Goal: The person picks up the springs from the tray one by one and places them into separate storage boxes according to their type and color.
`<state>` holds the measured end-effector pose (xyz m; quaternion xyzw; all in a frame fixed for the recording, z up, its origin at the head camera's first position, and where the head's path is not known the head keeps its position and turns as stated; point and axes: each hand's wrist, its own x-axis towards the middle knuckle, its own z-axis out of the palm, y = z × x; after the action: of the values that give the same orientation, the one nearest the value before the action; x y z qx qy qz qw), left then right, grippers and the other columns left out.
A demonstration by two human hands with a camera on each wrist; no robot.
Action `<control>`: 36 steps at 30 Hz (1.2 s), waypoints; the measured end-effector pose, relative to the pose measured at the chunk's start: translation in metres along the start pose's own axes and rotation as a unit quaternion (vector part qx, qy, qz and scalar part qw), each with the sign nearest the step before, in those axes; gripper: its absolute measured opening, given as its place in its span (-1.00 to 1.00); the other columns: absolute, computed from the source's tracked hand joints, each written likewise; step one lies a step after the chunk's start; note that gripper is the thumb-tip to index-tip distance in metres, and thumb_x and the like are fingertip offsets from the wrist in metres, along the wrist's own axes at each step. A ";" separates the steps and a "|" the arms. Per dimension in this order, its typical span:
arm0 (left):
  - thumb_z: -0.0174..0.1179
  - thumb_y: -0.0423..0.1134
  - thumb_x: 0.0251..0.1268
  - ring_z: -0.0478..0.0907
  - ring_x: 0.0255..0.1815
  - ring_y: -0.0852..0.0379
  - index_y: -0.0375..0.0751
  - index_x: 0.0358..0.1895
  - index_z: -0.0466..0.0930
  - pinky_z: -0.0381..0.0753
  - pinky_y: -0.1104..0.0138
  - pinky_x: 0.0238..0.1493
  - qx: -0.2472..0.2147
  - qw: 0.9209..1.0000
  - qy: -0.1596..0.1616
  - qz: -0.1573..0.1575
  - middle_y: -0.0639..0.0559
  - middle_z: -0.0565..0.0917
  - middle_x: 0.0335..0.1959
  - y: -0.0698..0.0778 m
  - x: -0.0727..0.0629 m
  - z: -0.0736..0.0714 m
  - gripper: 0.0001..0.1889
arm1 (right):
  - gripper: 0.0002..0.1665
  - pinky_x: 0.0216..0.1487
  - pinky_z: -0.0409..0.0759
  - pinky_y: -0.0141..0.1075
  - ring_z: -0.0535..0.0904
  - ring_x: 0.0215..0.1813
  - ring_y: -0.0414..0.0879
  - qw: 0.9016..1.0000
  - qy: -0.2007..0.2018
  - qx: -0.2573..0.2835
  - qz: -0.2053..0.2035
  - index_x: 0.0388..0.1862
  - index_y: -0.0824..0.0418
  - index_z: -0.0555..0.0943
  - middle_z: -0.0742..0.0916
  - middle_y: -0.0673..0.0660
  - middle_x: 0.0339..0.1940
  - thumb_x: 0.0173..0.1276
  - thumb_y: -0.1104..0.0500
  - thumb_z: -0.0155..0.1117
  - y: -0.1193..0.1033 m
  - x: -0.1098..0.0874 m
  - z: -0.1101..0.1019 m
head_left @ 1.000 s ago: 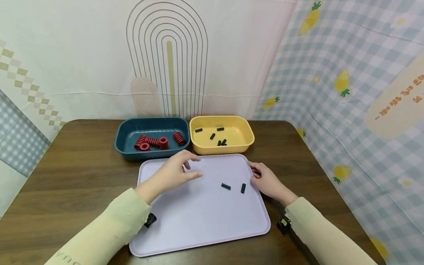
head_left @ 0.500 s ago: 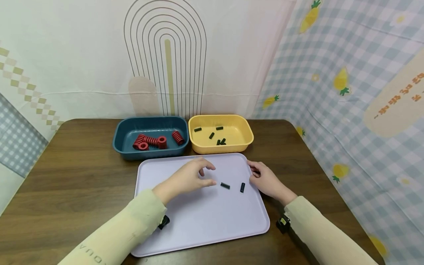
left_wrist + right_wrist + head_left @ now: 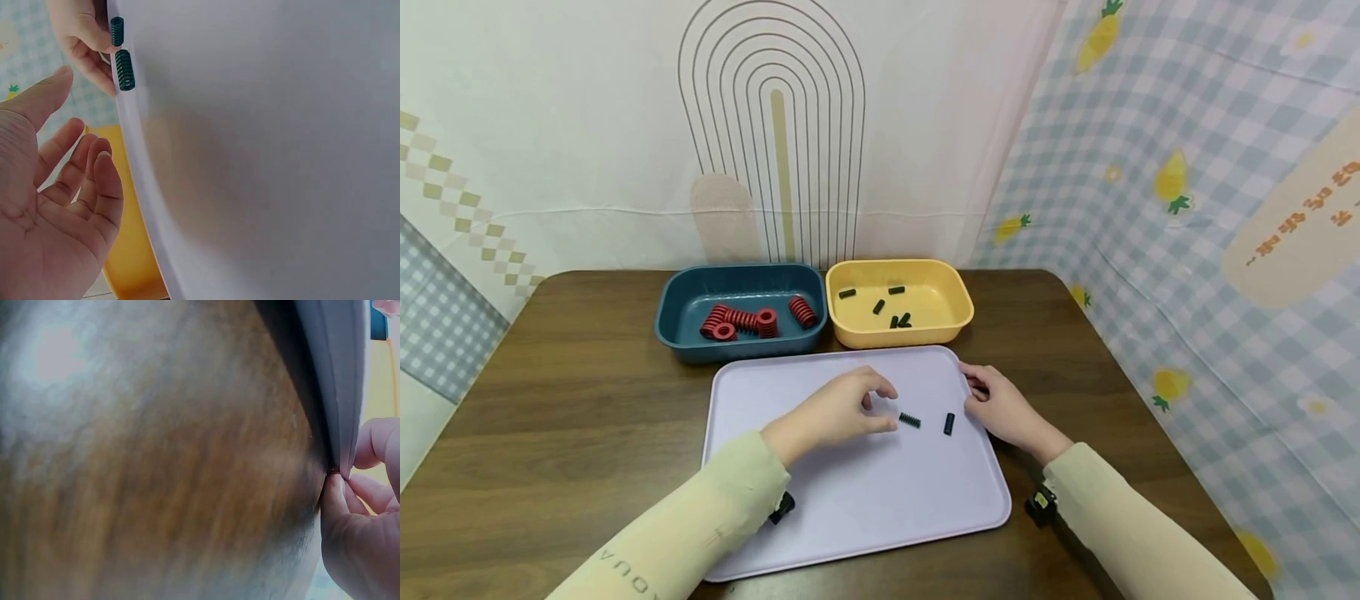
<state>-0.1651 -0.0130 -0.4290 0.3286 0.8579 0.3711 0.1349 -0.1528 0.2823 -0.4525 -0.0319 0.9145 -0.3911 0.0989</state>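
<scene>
My left hand (image 3: 842, 408) is over the lavender tray (image 3: 880, 508), thumb and fingers bent and apart, with nothing between them. Just right of its fingertips a small dark green spring (image 3: 910, 420) lies on the tray. A second dark green spring (image 3: 949, 424) lies further right, near the tray's edge. In the left wrist view both springs, the nearer spring (image 3: 125, 70) and the farther spring (image 3: 117, 31), are beyond my left thumb. My right hand (image 3: 1007, 412) is at the tray's right rim; in the right wrist view its thumb and fingers pinch that rim (image 3: 340, 394).
Behind the tray stand a blue bin (image 3: 745, 275) holding several thick red springs (image 3: 741, 319) and a yellow bin (image 3: 898, 337) with several dark green springs (image 3: 878, 307). All stand on a brown wooden table (image 3: 587, 400). Patterned cloths (image 3: 925, 125) hang at the back and right.
My left hand has moved right across the tray, closer to the nearer green spring. My right hand stays at the tray's rim. The head view has shifted slightly.
</scene>
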 end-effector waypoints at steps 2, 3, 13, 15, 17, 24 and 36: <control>0.39 -0.02 0.15 0.48 -0.20 0.17 -0.10 0.02 0.64 0.48 0.28 -0.14 0.001 1.000 -0.005 0.002 0.07 0.57 -0.07 0.000 0.001 0.002 -0.60 | -0.32 0.10 0.48 -0.18 0.43 0.09 -0.01 1.000 0.001 0.000 0.000 0.45 0.17 0.31 0.49 0.17 0.15 0.33 0.30 0.10 0.000 0.000 0.000; 0.39 -0.02 0.15 0.48 -0.21 0.18 -0.09 0.01 0.64 0.48 0.29 -0.15 0.003 1.000 -0.007 0.002 0.08 0.58 -0.08 -0.001 0.002 0.004 -0.61 | -0.32 0.10 0.48 -0.18 0.43 0.08 -0.01 1.000 0.001 0.000 0.001 0.45 0.17 0.31 0.49 0.17 0.15 0.33 0.30 0.10 0.000 0.001 0.000; 0.40 -0.09 0.15 0.50 -0.28 0.25 -0.07 -0.07 0.68 0.48 0.35 -0.19 0.014 1.000 -0.024 0.004 0.16 0.59 -0.19 -0.001 0.009 0.012 -0.70 | -0.31 0.09 0.49 -0.21 0.43 0.09 -0.01 1.000 0.000 0.000 0.002 0.45 0.17 0.31 0.49 0.17 0.16 0.31 0.31 0.11 -0.001 0.000 0.000; 0.41 -0.10 0.14 0.50 -0.29 0.27 -0.07 -0.08 0.68 0.49 0.36 -0.18 0.014 1.000 -0.023 0.004 0.16 0.59 -0.21 -0.001 0.010 0.013 -0.71 | -0.31 0.09 0.49 -0.20 0.43 0.08 -0.01 1.000 0.000 0.000 0.001 0.45 0.17 0.31 0.49 0.18 0.15 0.32 0.32 0.11 -0.001 0.000 0.000; 0.41 -0.11 0.15 0.50 -0.29 0.27 -0.08 -0.09 0.69 0.49 0.36 -0.18 0.013 1.000 -0.022 0.005 0.16 0.60 -0.21 -0.001 0.012 0.014 -0.72 | -0.31 0.09 0.49 -0.20 0.43 0.08 -0.01 1.000 0.000 0.002 0.003 0.45 0.16 0.31 0.49 0.17 0.15 0.32 0.31 0.11 -0.001 0.000 0.000; 0.39 -0.16 0.17 0.51 -0.27 0.26 -0.11 -0.12 0.73 0.49 0.37 -0.18 0.014 1.000 -0.019 0.003 0.16 0.60 -0.24 0.001 0.018 0.014 -0.77 | -0.31 0.09 0.48 -0.19 0.43 0.08 -0.01 1.000 0.000 0.003 0.002 0.46 0.16 0.30 0.49 0.17 0.16 0.32 0.31 0.11 0.001 0.001 0.000; 0.40 -0.18 0.15 0.50 -0.26 0.23 -0.05 -0.26 0.73 0.48 0.34 -0.13 0.031 0.999 -0.027 -0.014 0.15 0.58 -0.31 0.003 0.024 0.017 -0.88 | -0.31 0.13 0.48 -0.18 0.43 0.11 -0.01 1.000 0.001 0.006 0.006 0.46 0.16 0.31 0.48 0.17 0.17 0.32 0.31 0.11 0.000 0.000 0.000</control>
<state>-0.1732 0.0141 -0.4383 0.3304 0.8696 0.3337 0.1525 -0.1530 0.2819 -0.4523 -0.0259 0.9124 -0.3960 0.1006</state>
